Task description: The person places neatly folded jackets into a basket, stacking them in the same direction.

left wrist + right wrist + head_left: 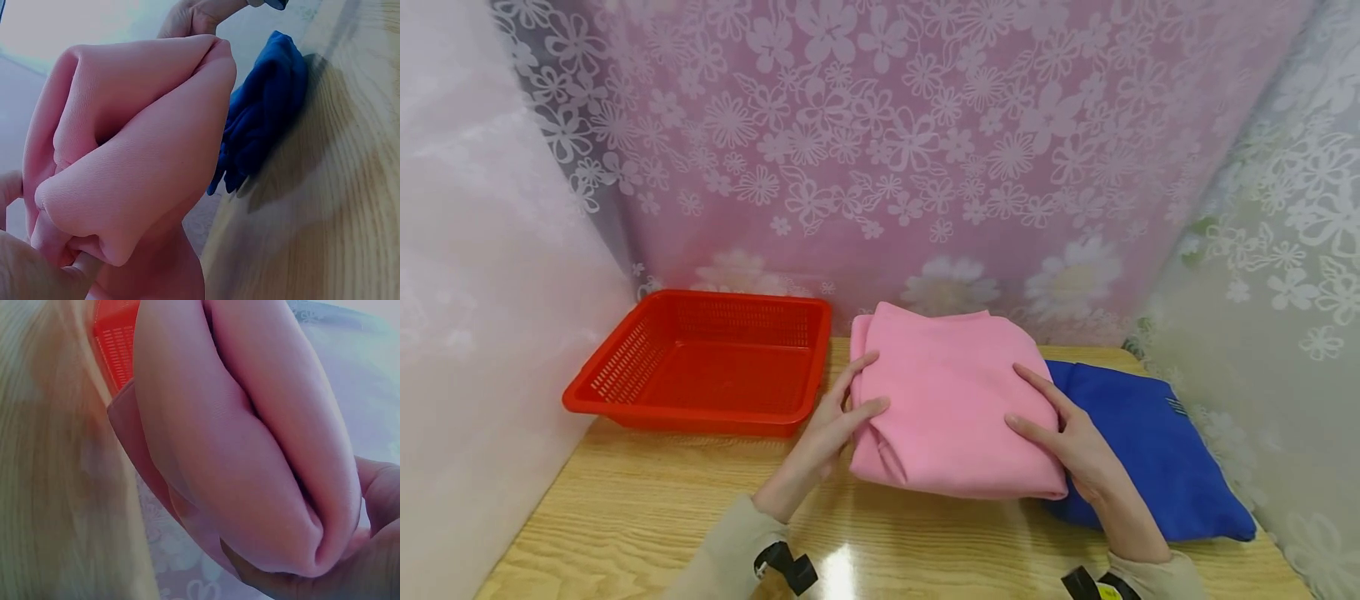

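A thick, folded pink cloth (951,400) is held between both hands, in the middle of the head view. My left hand (823,429) grips its left edge, thumb and forefinger on top and the other fingers out of sight beneath. At the opposite edge my right hand (1078,446) holds it the same way. Rolled, layered folds of the pink cloth (137,150) face the left wrist view, with bare wood showing beside them. In the right wrist view, fingers curl under the pink cloth (206,431) at its lower end.
An open red plastic basket (722,421) with slotted sides stands at the left on the wooden table (700,492). A folded blue cloth (1150,454) lies at the right, partly behind the pink one. Flower-patterned curtains (910,142) enclose the back and sides.
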`<action>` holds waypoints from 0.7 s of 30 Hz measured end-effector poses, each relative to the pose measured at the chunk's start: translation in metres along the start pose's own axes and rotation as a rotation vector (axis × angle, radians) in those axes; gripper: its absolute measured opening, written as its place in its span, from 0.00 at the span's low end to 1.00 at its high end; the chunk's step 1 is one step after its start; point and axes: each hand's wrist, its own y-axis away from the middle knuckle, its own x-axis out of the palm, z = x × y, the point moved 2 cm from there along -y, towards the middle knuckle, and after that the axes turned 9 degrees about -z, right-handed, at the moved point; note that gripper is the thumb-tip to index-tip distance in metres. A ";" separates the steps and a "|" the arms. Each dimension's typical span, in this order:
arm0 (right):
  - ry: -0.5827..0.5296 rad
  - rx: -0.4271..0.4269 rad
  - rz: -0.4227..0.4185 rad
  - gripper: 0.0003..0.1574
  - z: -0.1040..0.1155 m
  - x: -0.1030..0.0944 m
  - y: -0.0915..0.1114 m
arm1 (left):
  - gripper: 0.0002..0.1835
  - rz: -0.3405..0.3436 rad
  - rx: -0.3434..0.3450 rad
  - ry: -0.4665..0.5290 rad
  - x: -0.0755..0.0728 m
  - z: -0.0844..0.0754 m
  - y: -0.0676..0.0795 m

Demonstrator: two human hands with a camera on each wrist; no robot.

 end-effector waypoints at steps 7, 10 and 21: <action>0.020 -0.052 -0.008 0.47 0.017 0.003 0.002 | 0.35 0.024 0.022 -0.010 -0.005 -0.015 -0.002; 0.019 -0.070 -0.007 0.47 0.028 0.008 0.000 | 0.34 0.022 0.035 -0.023 -0.010 -0.027 -0.002; -0.048 -0.193 0.032 0.45 0.070 0.060 -0.023 | 0.34 -0.038 0.110 -0.094 -0.061 -0.084 -0.010</action>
